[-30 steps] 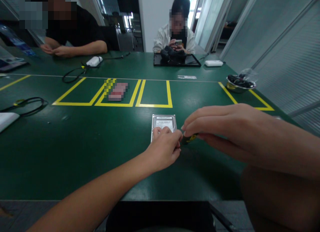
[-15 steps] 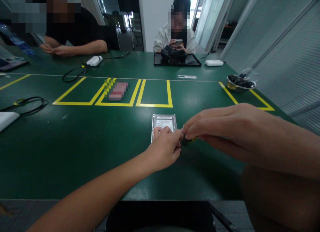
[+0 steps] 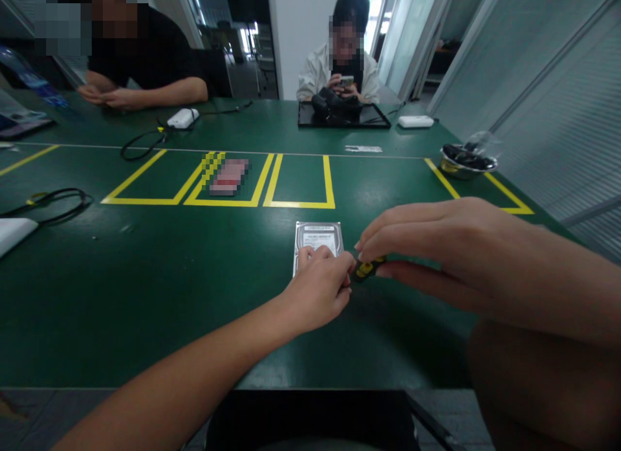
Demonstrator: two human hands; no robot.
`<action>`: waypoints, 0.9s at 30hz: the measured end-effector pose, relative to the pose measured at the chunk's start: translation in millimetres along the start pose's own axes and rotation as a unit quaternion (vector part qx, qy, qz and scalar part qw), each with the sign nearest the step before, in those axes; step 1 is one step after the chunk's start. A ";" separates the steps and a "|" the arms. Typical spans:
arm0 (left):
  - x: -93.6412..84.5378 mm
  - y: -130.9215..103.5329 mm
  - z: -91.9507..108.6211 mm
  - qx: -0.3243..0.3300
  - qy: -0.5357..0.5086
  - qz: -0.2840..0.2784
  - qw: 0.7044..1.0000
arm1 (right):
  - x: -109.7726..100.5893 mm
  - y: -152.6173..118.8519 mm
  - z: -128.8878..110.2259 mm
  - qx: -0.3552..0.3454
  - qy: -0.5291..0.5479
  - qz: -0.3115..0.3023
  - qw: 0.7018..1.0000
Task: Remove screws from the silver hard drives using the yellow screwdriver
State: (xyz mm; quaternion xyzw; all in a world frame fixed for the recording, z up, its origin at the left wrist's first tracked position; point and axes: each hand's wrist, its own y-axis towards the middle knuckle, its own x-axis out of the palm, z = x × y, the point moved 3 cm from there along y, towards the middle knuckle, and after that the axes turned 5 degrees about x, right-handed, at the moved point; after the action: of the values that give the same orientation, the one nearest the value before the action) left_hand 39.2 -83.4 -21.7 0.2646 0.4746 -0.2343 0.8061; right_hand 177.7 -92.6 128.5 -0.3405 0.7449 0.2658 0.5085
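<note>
A silver hard drive (image 3: 319,230) with a white label lies on the green table in front of me, its near part covered by my left hand (image 3: 323,279). The fingers of that hand are bent over the drive and press on it, while thumb and index finger come together at its right edge. Just right of them is the black-and-yellow handle of what looks like a screwdriver (image 3: 369,268). My right hand (image 3: 436,257) has this handle between thumb and fingertips. The shaft and tip are hidden by my left fingers.
Yellow tape frames (image 3: 299,205) mark the table beyond the drive; a blurred-out pink item (image 3: 230,177) lies in one. At the right stands a metal bowl (image 3: 468,165) of dark things. A black tray (image 3: 344,122), cables (image 3: 143,147) and two seated people are at the far side.
The fingers of my right hand have loosened and spread a little, showing more of the yellow-marked handle. My left hand and the hard drive stay where they were.
</note>
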 end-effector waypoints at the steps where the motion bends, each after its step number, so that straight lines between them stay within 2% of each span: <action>1: -0.2 -0.1 0.0 0.000 0.002 0.000 1.000 | -0.1 0.1 0.0 0.001 -0.001 0.002 1.000; 20: 2.2 -0.8 -0.2 0.009 0.007 0.008 1.000 | 5.9 1.3 7.6 0.025 -0.028 0.039 0.999; 27: 0.0 -0.1 0.4 -0.002 0.002 0.000 1.000 | 5.2 3.5 3.3 0.020 -0.022 0.025 0.999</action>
State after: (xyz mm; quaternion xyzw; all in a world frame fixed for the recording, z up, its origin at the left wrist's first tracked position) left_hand 39.4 -83.7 -21.7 0.2635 0.4764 -0.2334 0.8057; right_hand 175.6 -89.2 122.7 -0.3061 0.7470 0.2708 0.5243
